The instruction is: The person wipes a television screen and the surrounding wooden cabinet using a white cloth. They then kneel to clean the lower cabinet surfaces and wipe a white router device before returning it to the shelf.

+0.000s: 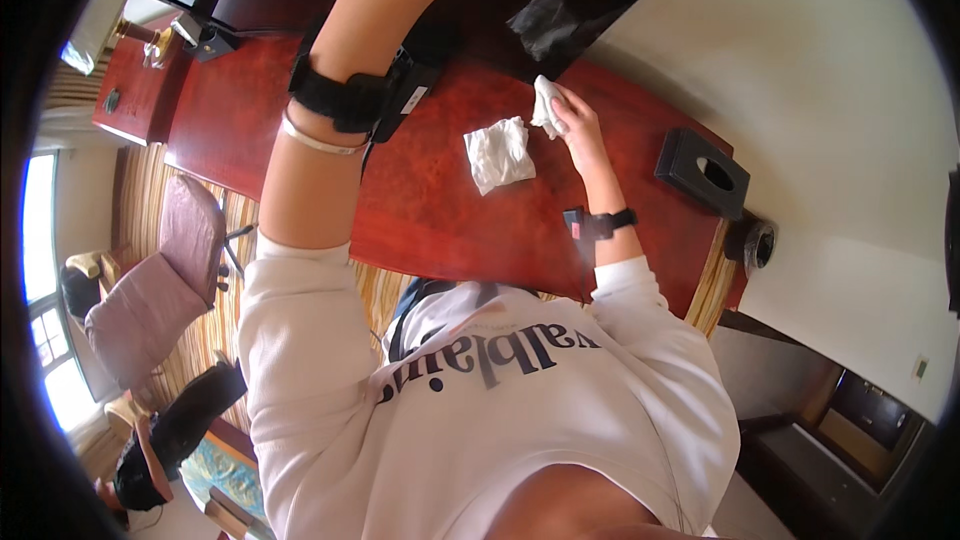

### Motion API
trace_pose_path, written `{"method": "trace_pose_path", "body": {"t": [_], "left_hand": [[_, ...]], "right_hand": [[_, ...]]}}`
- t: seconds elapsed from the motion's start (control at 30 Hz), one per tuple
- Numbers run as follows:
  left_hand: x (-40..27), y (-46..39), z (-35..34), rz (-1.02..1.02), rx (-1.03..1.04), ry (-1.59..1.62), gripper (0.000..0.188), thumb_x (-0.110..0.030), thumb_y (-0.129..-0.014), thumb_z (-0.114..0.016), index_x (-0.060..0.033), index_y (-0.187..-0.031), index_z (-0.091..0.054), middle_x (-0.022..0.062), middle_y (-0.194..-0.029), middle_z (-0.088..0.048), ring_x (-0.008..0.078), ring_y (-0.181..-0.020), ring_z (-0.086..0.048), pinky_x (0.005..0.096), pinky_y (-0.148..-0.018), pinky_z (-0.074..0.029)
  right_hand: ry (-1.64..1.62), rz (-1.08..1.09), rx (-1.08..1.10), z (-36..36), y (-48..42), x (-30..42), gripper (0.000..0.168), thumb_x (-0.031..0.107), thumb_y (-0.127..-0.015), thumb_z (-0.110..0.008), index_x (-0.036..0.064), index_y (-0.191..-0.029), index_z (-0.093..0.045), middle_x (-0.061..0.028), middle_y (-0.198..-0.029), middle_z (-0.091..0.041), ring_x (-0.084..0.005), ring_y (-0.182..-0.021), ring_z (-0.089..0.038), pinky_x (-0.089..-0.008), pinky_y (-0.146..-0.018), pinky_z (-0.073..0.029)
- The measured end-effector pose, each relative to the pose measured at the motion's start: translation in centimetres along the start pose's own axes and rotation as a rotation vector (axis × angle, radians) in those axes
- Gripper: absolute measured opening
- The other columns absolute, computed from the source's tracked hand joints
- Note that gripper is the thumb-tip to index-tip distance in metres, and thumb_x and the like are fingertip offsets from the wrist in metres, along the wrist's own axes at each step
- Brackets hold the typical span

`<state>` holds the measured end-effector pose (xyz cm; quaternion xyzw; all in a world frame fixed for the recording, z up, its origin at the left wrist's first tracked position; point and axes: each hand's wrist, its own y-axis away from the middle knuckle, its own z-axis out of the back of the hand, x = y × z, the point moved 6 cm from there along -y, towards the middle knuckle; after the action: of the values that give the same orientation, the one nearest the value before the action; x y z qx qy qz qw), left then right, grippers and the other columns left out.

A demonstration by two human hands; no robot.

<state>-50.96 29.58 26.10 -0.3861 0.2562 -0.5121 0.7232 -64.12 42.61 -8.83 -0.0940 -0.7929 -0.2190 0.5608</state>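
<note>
My right hand [576, 121] is closed around a folded white tissue or cloth [549, 106], held above the red wooden desk close to a glossy dark panel [480, 7]. Left of that hand, a second crumpled white tissue or cloth [500, 154] lies spread in a rough square on the desk [442, 217]. A pale, blurry reflection shows in the panel. My left forearm reaches up past the top edge, so the left hand is out of view. Black straps with small devices circle both wrists; the left also wears a light bangle.
A black tissue box [701, 171] stands at the desk's right end, beside a dark bin [759, 244] and a pale wall. Far left are a small black box [214, 43] and a screen. Lower left, a pinkish chair [157, 307] and another person [161, 457] in dark clothes.
</note>
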Motion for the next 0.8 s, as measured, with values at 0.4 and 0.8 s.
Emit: {"method": "trace_pose_path", "body": {"t": [0.4, 0.8], "left_hand": [[-4.7, 6.9, 2.1, 0.191, 0.128, 0.952, 0.034, -0.012, -0.089, -0.060, -0.0044, -0.122, -0.057, 0.0124, -0.117, -0.061, 0.0215, -0.111, -0.056, 0.0298, -0.094, -0.042], [-7.2, 25.0, -0.8, 0.911, 0.577, 1.241, 0.021, -0.017, -0.087, -0.067, 0.0010, -0.099, -0.064, 0.0054, -0.087, -0.067, 0.0107, -0.081, -0.061, 0.0274, -0.073, -0.049]], "right_hand": [[-0.464, 0.103, 0.311, -8.0, 15.0, 12.1, 0.050, 0.032, -0.095, -0.053, 0.007, -0.137, -0.041, -0.0077, -0.132, -0.050, -0.0202, -0.120, -0.049, -0.0356, -0.095, -0.044], [0.018, 0.137, 0.064, -10.3, 16.8, 5.9, 0.046, 0.017, -0.086, -0.066, 0.006, -0.127, -0.047, -0.0047, -0.116, -0.057, -0.0124, -0.102, -0.057, -0.0282, -0.086, -0.047]]}}
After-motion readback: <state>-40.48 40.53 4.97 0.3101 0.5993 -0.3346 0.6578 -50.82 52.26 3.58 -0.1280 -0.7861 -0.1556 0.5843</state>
